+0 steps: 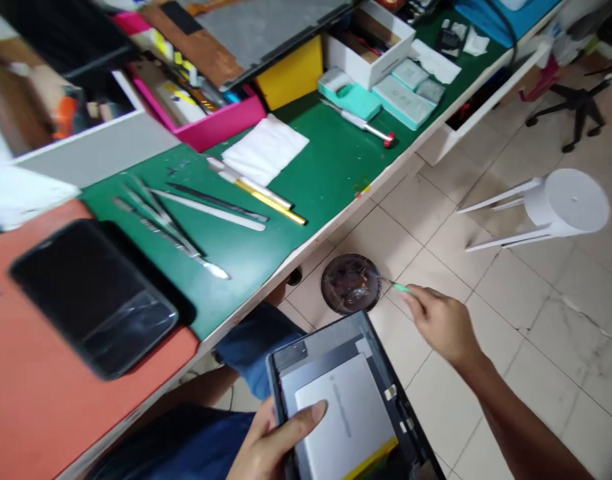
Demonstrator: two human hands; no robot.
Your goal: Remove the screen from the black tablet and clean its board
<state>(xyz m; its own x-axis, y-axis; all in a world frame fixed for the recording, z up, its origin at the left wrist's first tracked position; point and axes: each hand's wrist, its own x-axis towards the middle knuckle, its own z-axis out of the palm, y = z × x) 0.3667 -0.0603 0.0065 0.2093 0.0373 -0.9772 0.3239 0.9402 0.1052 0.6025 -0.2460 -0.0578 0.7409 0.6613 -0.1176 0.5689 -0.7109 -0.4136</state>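
Note:
My left hand (pixel 273 443) grips an opened tablet shell (pixel 346 393) over my lap, thumb lying on its pale grey battery. The shell's dark frame tilts toward a round bin (pixel 350 283) on the tiled floor. My right hand (pixel 439 320) is stretched out above the floor beside that bin, fingers pinched on a small green-tipped tool (pixel 401 288). A dark detached screen (pixel 93 300) lies on the orange mat (pixel 31 407) at the left of the bench.
The green bench mat (pixel 331 167) carries several tweezers and pry tools (pixel 166 223), a white cloth (pixel 265 150), a screwdriver (pixel 361 125), a pink tray (pixel 211 123) and boxes. A white stool (pixel 561 203) lies tipped on the floor at right, an office chair base (pixel 573 107) beyond.

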